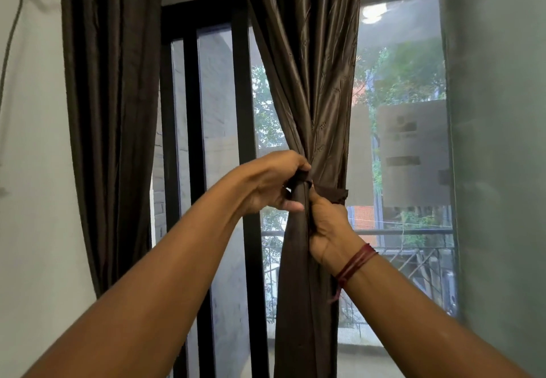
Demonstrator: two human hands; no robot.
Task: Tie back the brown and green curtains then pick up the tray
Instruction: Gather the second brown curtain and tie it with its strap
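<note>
A shiny brown curtain [313, 82] hangs in the middle of the window, gathered into a narrow bunch at waist height. A brown tie-back band [332, 193] wraps around that bunch. My left hand [269, 184] grips the band's end on the left side of the bunch. My right hand [332, 233] holds the gathered curtain just below the band, with a red thread bracelet on its wrist. A pale green curtain [499, 141] hangs flat along the right edge. No tray is in view.
A second dark brown curtain [112, 112] hangs at the left beside a white wall [32, 171]. Black window frames [245, 112] stand behind it. Through the glass I see trees, a building and a balcony railing [413, 231].
</note>
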